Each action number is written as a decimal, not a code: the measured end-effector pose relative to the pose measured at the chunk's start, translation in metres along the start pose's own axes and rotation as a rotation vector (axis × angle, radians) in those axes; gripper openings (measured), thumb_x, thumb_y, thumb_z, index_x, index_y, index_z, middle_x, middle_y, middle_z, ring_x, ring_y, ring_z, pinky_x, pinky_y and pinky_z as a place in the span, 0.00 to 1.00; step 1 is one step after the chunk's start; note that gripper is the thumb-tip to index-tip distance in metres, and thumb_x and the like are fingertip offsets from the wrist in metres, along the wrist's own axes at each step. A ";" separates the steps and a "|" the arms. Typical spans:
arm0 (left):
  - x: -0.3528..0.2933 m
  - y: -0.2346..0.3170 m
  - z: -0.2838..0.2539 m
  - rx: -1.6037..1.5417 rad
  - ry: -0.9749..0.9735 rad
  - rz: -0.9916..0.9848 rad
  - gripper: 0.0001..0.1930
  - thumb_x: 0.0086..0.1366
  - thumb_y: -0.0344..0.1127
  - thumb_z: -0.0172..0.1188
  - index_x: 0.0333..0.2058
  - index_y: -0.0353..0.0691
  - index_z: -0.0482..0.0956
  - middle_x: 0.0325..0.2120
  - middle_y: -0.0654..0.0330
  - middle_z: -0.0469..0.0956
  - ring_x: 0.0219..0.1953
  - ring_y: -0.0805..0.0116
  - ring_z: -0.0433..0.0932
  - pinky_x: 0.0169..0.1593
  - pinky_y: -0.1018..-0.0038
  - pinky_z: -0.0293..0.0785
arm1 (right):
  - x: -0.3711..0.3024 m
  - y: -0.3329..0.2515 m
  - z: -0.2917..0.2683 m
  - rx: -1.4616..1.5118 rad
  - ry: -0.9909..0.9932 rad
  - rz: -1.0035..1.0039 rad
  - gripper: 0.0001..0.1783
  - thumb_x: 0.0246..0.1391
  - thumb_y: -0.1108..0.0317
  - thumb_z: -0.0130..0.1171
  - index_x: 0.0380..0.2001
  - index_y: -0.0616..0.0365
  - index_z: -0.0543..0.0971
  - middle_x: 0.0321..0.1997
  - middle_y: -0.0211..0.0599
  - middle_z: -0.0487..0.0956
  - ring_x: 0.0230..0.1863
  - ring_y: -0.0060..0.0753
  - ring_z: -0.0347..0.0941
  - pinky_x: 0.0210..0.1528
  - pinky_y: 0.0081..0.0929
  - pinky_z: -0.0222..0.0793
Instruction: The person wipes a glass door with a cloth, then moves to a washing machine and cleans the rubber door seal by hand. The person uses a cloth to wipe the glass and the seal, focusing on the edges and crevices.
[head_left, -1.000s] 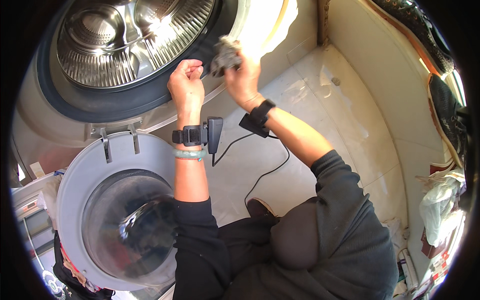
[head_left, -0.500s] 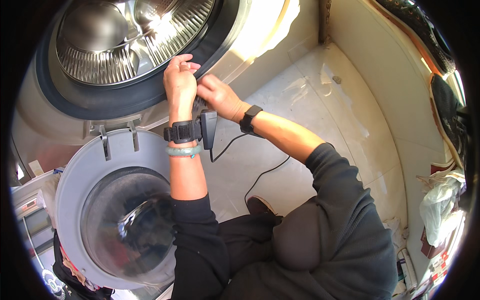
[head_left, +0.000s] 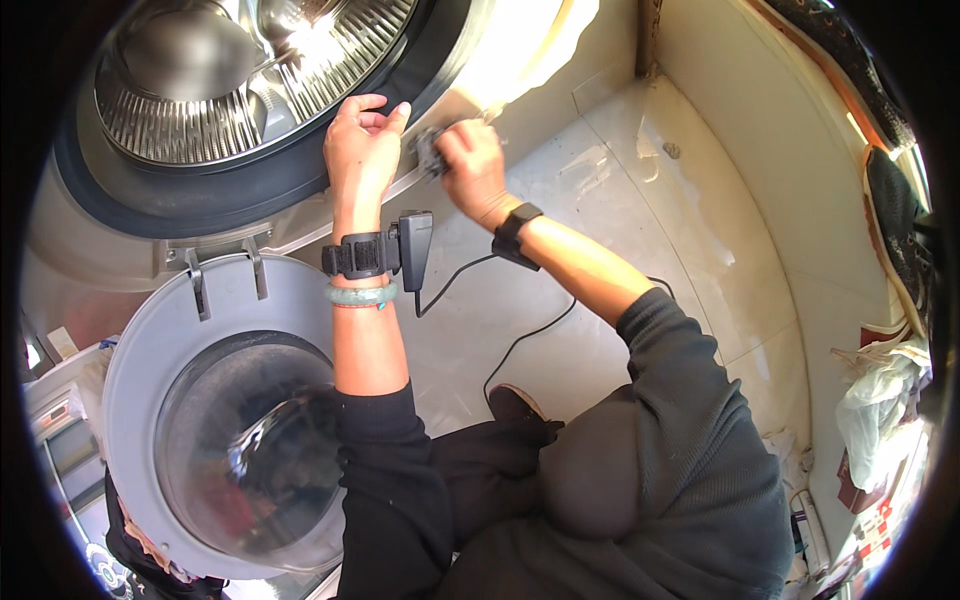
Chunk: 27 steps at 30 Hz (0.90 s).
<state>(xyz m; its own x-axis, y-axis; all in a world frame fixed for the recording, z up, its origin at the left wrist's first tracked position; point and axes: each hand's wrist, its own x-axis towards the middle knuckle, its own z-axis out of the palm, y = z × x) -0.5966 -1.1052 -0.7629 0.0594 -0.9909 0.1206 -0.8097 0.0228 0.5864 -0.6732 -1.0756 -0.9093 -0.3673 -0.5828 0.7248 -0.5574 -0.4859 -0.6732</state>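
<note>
In front of me is a washing machine with a ribbed metal drum (head_left: 180,120) and a dark rubber door seal (head_left: 240,190). My left hand (head_left: 360,150) is at the seal's lower right edge, fingers loosely bent and thumb apart. Nothing shows between them; whether the fingertips press the rubber I cannot tell. My right hand (head_left: 475,165) is closed round a crumpled dark grey wad (head_left: 430,152), perhaps cloth, beside the machine's front rim. Below the opening hangs the round grey door (head_left: 135,410) with its glass bowl (head_left: 250,450), swung open.
A black device (head_left: 415,250) is strapped to my left wrist, and its cable (head_left: 530,345) trails over the pale tiled floor (head_left: 600,250). Shoes (head_left: 890,210) and a clear plastic bag (head_left: 880,400) line the right side. Dark fabric (head_left: 140,540) lies at lower left.
My right hand has moved up and right, away from my left hand, so the grey wad now shows. My left thumb has lifted from the fingers. The view has shifted slightly.
</note>
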 end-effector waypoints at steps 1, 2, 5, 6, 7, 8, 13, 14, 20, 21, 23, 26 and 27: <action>0.001 0.002 0.000 0.010 0.002 0.011 0.17 0.56 0.37 0.70 0.41 0.35 0.80 0.27 0.59 0.81 0.30 0.69 0.79 0.37 0.73 0.75 | -0.005 -0.013 0.006 0.015 -0.060 -0.023 0.08 0.34 0.74 0.58 0.22 0.55 0.72 0.27 0.37 0.69 0.33 0.44 0.69 0.35 0.36 0.67; 0.000 0.002 0.000 0.019 -0.001 0.026 0.17 0.55 0.37 0.71 0.41 0.35 0.80 0.27 0.59 0.81 0.29 0.70 0.79 0.37 0.73 0.75 | -0.005 -0.019 0.008 0.102 -0.168 -0.131 0.08 0.33 0.75 0.58 0.22 0.54 0.72 0.27 0.36 0.69 0.33 0.42 0.69 0.35 0.35 0.67; 0.002 0.002 -0.002 0.027 -0.019 0.061 0.19 0.53 0.35 0.72 0.42 0.35 0.79 0.27 0.59 0.81 0.29 0.70 0.79 0.36 0.73 0.76 | 0.012 -0.005 -0.003 0.069 -0.184 -0.126 0.09 0.33 0.75 0.59 0.23 0.53 0.73 0.27 0.35 0.71 0.34 0.41 0.71 0.37 0.35 0.69; 0.002 0.001 -0.003 0.039 -0.030 0.030 0.19 0.53 0.35 0.72 0.42 0.35 0.79 0.27 0.58 0.81 0.29 0.70 0.79 0.36 0.72 0.76 | 0.018 0.011 -0.014 0.059 -0.118 -0.092 0.09 0.33 0.75 0.60 0.24 0.53 0.74 0.28 0.35 0.72 0.34 0.42 0.73 0.37 0.35 0.70; 0.002 -0.001 -0.002 0.042 -0.021 0.065 0.19 0.53 0.35 0.72 0.42 0.34 0.79 0.27 0.58 0.81 0.29 0.70 0.79 0.37 0.72 0.76 | 0.025 0.027 -0.024 -0.038 -0.035 -0.008 0.09 0.34 0.75 0.61 0.25 0.53 0.76 0.30 0.37 0.77 0.33 0.42 0.75 0.38 0.36 0.72; 0.002 -0.002 -0.001 0.054 -0.010 0.082 0.18 0.53 0.34 0.71 0.42 0.34 0.79 0.27 0.58 0.81 0.29 0.70 0.79 0.37 0.72 0.76 | 0.031 0.043 -0.032 -0.057 0.060 0.093 0.09 0.36 0.76 0.62 0.25 0.55 0.78 0.32 0.39 0.81 0.33 0.43 0.76 0.40 0.37 0.72; 0.006 -0.004 0.002 0.035 -0.013 0.053 0.17 0.56 0.32 0.71 0.43 0.37 0.80 0.27 0.65 0.79 0.28 0.78 0.73 0.34 0.78 0.72 | 0.022 0.041 -0.018 -0.029 0.048 -0.002 0.09 0.32 0.77 0.61 0.23 0.56 0.76 0.28 0.37 0.77 0.33 0.45 0.74 0.40 0.37 0.68; 0.006 -0.003 0.002 0.038 -0.015 0.050 0.17 0.56 0.32 0.71 0.44 0.37 0.80 0.27 0.64 0.78 0.28 0.78 0.73 0.34 0.78 0.72 | 0.018 0.030 -0.012 0.041 0.013 -0.099 0.10 0.30 0.77 0.60 0.22 0.55 0.75 0.25 0.36 0.75 0.33 0.43 0.73 0.39 0.37 0.66; 0.008 0.001 0.002 0.056 -0.023 0.060 0.18 0.55 0.31 0.71 0.44 0.36 0.79 0.27 0.62 0.79 0.28 0.75 0.75 0.35 0.76 0.73 | 0.011 0.001 0.002 -0.134 -0.269 -0.433 0.03 0.38 0.65 0.57 0.20 0.48 0.74 0.24 0.24 0.70 0.36 0.30 0.67 0.40 0.28 0.62; 0.009 0.001 0.002 0.057 -0.018 0.075 0.18 0.54 0.32 0.71 0.43 0.36 0.79 0.27 0.61 0.80 0.28 0.73 0.77 0.35 0.75 0.74 | 0.014 0.011 -0.005 -0.173 -0.281 -0.486 0.03 0.39 0.64 0.57 0.20 0.47 0.74 0.24 0.23 0.70 0.36 0.30 0.67 0.40 0.27 0.62; 0.005 -0.003 0.000 0.068 -0.029 0.074 0.18 0.53 0.33 0.71 0.42 0.35 0.79 0.26 0.60 0.81 0.28 0.70 0.79 0.36 0.72 0.76 | 0.027 0.042 -0.030 -0.283 -0.266 -0.426 0.03 0.40 0.63 0.57 0.23 0.45 0.76 0.29 0.22 0.73 0.42 0.30 0.70 0.45 0.32 0.68; 0.005 -0.006 0.003 0.048 0.003 0.085 0.18 0.54 0.33 0.70 0.42 0.35 0.79 0.26 0.59 0.81 0.29 0.68 0.79 0.38 0.71 0.76 | 0.059 0.076 -0.064 -0.297 -0.058 -0.377 0.10 0.37 0.71 0.59 0.29 0.48 0.78 0.34 0.25 0.77 0.38 0.33 0.74 0.39 0.33 0.69; 0.004 -0.005 0.003 0.053 -0.003 0.074 0.18 0.54 0.32 0.70 0.43 0.35 0.79 0.26 0.59 0.81 0.30 0.67 0.79 0.39 0.70 0.76 | 0.053 0.071 -0.067 -0.322 -0.051 -0.331 0.10 0.38 0.72 0.59 0.29 0.49 0.78 0.33 0.26 0.77 0.37 0.34 0.75 0.38 0.33 0.68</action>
<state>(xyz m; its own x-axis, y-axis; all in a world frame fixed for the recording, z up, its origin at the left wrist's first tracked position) -0.5943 -1.1097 -0.7675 -0.0030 -0.9872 0.1595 -0.8418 0.0886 0.5325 -0.7823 -1.0974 -0.9085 -0.0978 -0.4654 0.8797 -0.8443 -0.4292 -0.3210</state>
